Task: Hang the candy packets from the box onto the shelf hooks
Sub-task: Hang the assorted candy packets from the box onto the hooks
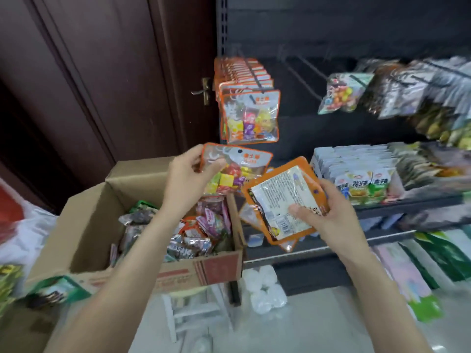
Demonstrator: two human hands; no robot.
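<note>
My left hand [190,174] grips one orange-edged candy packet [239,166] by its top left corner, face up, above the box's right end. My right hand [323,212] holds a small stack of the same packets [280,197], back side up with the white label showing. Below both hands, the open cardboard box [84,225] holds several mixed snack packets. A row of matching orange packets [248,115] hangs on the leftmost shelf hook [254,75], just above my left hand. Two bare hooks [303,80] stick out to its right.
A single candy packet [341,94] and dark snack bags [413,95] hang on hooks further right. Shelves below carry rows of packets [356,171]. The box rests on a white stool [193,309]. A dark wooden door [114,85] stands at left. White bags [265,289] lie on the floor.
</note>
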